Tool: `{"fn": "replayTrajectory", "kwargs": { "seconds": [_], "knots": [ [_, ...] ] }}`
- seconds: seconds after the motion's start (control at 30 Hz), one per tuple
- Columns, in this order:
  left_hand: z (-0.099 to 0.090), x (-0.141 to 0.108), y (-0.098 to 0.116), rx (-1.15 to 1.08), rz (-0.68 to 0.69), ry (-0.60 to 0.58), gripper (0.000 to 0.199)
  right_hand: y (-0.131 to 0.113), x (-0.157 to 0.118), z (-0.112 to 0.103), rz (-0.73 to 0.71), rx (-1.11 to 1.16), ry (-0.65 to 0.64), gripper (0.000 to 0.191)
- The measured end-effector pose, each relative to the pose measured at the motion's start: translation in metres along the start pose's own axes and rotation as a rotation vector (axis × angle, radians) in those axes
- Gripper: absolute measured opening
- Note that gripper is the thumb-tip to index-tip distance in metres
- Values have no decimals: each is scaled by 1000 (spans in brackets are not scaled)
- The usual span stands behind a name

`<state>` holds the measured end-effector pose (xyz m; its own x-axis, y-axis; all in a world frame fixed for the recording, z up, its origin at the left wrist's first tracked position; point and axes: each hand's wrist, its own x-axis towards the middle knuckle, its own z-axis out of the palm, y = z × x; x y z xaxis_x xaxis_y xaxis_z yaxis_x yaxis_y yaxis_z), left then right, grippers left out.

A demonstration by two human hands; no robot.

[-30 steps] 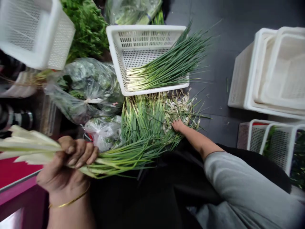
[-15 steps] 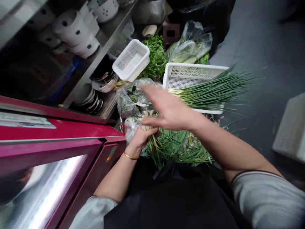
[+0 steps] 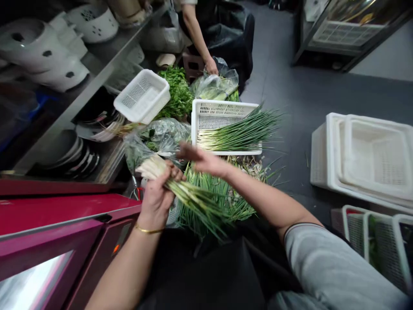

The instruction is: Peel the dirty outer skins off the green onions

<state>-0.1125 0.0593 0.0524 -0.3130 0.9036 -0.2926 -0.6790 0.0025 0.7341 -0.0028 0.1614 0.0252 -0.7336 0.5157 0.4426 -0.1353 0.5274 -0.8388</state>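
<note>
Green and white scallions fill our left hand (image 3: 158, 187), left of the frame's centre, its fingers curled firmly around the bunch (image 3: 193, 196), pale root ends toward the upper left and the leaves trailing down to the right. Our right hand (image 3: 208, 162), blurred, hovers near the middle of the frame, fingers stretched out straight toward the bunch; we cannot tell whether it touches anything. Below it we see a pile of scallions (image 3: 238, 210) at the centre, with pale trimmings (image 3: 250, 165) along its upper right edge. Just above the pile sits a white basket (image 3: 226, 103), where cleaned-looking scallions (image 3: 238, 132) lie sideways, white ends inside and green tips hanging over the right rim. To its left we have a tied clear bag of greens (image 3: 171, 129), and above that a smaller white basket (image 3: 142, 97) beside leafy herbs (image 3: 177, 92). At the top centre, a co-worker's hand (image 3: 211, 66) reaches down to another clear bag (image 3: 217, 89). White crates (image 3: 377, 155) stand nested at the right edge, and a red-topped cabinet (image 3: 64, 211) occupies the lower left.
</note>
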Motion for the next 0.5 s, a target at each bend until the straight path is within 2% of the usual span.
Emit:
{"fn": "replayTrajectory", "kwargs": {
  "seconds": [0.03,0.1,0.17,0.2,0.27,0.33,0.37,0.43,0.5],
  "knots": [
    [10,9,5,-29,48,31,28,7,-12,-3,80,124,-116,48],
    [30,30,6,-52,96,50,24,19,-34,-11,340,473,-360,50],
    [44,53,-4,-59,94,21,22,29,-49,-29,603,744,-466,53],
    [48,65,-13,-58,87,0,22,32,-52,-43,689,774,-471,52],
    [45,90,-32,-23,48,-62,27,40,-48,-83,796,624,-510,42],
    [28,115,-50,81,-34,-144,38,52,-33,-133,851,255,-551,30],
    [13,128,-57,162,-92,-176,44,63,-22,-157,823,56,-570,25],
    [-27,151,-69,385,-219,-177,51,100,1,-196,710,-354,-495,22],
    [-75,169,-81,670,-322,-81,48,156,20,-210,624,-686,-375,26]
  ]
}}
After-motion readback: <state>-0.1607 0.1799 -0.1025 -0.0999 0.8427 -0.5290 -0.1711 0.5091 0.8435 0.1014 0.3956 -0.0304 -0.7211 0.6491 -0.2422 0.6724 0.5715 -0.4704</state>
